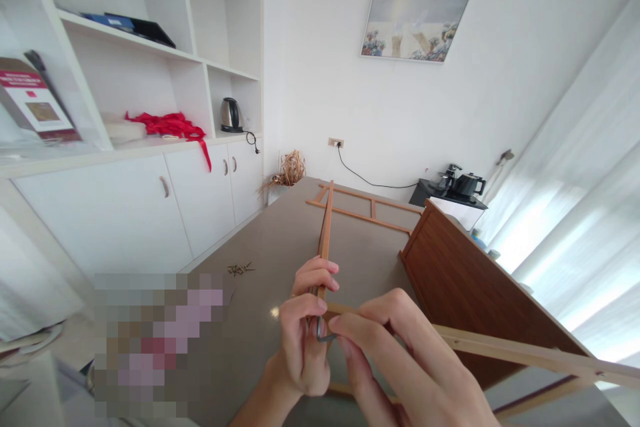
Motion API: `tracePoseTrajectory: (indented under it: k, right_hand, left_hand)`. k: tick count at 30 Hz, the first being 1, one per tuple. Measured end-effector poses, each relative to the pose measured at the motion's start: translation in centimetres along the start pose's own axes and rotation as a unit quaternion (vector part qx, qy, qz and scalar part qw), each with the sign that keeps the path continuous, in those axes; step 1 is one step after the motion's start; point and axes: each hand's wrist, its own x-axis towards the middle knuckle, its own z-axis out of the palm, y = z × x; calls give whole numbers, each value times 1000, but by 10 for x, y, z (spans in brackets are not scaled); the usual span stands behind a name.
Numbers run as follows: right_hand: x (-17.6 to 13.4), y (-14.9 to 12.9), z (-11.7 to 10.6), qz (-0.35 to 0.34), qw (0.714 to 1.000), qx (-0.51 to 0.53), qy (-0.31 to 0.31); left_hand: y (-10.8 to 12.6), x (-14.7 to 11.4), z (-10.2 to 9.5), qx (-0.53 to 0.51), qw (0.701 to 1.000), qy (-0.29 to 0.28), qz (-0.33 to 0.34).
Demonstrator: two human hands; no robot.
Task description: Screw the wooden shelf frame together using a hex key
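Low in the middle of the head view, my left hand (304,337) is closed around the corner of a slim wooden frame (505,348). One wooden strip (327,230) runs away from that grip over the table. The frame's other rails extend to the lower right. Between the fingers and thumb of my right hand (410,360) is an L-shaped hex key (326,338), its bend beside my left fingers. Whether its tip sits in a screw is hidden. A brown wooden panel (465,280) stands tilted to the right of my hands.
Several screws (241,269) lie on the grey table (270,260), left of my hands. A ladder-like wooden frame (373,219) rests at the far end. A black kettle (469,184) stands on a side unit beyond the panel. White cabinets (125,207) line the left.
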Motion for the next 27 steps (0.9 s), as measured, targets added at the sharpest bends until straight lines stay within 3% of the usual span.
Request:
tracePoseTrajectory:
  k: [11, 27]
  right_hand:
    - [0, 10, 1, -22, 999, -13, 21]
    - [-14, 16, -7, -22, 988, -112, -108]
  left_hand:
    - [1, 2, 1, 11, 1000, 11, 4]
    - [0, 2, 0, 25, 1000, 2, 7]
